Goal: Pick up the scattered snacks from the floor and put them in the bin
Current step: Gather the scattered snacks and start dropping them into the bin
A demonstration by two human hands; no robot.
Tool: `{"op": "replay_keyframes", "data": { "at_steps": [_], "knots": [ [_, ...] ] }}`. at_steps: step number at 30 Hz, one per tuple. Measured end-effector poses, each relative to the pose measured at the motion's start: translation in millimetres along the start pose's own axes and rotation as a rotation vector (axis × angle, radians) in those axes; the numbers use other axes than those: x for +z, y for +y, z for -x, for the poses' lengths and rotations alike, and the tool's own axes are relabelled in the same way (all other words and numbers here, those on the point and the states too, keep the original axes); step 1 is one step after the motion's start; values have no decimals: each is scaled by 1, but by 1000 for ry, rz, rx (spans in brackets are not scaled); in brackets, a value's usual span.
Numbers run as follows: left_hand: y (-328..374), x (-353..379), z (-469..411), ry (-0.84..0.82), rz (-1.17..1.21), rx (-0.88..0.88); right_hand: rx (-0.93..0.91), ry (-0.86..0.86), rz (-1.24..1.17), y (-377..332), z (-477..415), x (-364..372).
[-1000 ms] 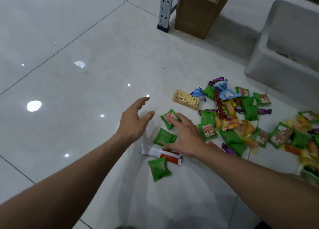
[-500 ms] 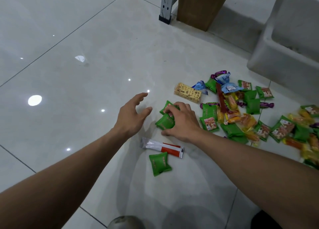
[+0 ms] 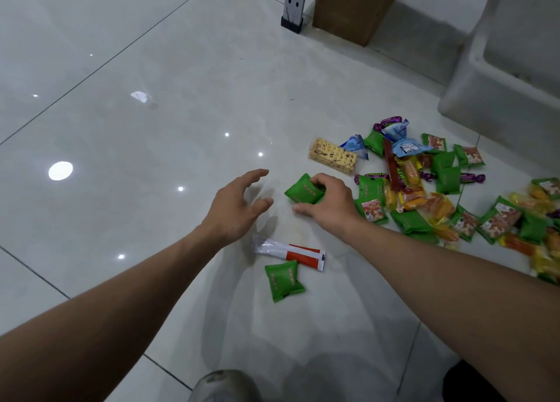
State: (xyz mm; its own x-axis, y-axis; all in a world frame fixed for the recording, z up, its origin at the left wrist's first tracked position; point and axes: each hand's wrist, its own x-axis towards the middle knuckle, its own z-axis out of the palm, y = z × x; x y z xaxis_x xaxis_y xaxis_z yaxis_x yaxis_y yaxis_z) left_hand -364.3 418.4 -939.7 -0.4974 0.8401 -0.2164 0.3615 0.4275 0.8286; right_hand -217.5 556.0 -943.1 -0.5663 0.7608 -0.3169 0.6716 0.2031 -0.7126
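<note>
Glossy tiled floor (image 3: pixel 151 53); shiny plastic snack wrappers (image 3: pixel 409 183)

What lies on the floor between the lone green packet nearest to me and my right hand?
In the head view, a red-and-white sachet lies between the lone green packet and the right hand, which grips a second green packet.

Single head-worn wide-angle view, forward and down, close over the floor (image 3: pixel 127 207)
</note>
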Motion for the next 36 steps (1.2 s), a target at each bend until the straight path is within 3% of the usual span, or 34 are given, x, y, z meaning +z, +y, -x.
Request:
{"op": "replay_keyframes", "data": {
  "at_steps": [13, 22, 28, 36],
  "knots": [
    [-2, -1, 12, -146, -72, 84, 212, 131, -386, 7, -3, 3],
    [-2, 18, 27, -434, -366, 247, 269, 203, -494, 4, 10, -3],
    [-4, 32, 31, -404, -613, 326, 283, 215, -559, 5, 15, -4],
    [-1, 35, 22, -309, -555, 168, 345, 234, -630, 11, 16, -10]
  ]
}}
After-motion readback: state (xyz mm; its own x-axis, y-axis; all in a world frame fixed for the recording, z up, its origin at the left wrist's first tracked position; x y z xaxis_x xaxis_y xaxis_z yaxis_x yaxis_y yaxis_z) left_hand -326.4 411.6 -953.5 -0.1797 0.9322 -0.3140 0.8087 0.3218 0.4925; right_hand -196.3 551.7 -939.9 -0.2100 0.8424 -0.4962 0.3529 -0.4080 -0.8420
